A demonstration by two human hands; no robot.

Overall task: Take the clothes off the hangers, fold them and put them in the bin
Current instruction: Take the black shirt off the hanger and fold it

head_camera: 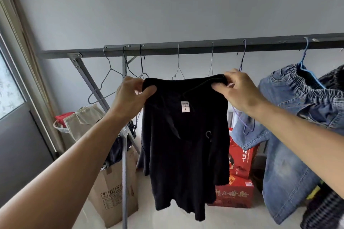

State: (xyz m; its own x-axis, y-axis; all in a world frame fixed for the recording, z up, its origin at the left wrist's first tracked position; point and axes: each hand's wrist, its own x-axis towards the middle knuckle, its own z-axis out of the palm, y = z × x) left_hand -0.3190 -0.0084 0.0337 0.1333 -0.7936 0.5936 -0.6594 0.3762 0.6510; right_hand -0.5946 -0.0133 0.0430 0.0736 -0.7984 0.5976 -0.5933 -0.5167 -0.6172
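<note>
Hangers of thin wire (178, 65) sit half hidden behind the black fleece garment (186, 147); my left hand (130, 96) and right hand (236, 91), arms outstretched, pinch its top corners.

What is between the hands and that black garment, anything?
Nothing. The left hand and right hand already pinch the black garment's top corners. A hanger seems to remain inside its neck. No bin can be identified for certain, so the way there cannot be judged.
</note>
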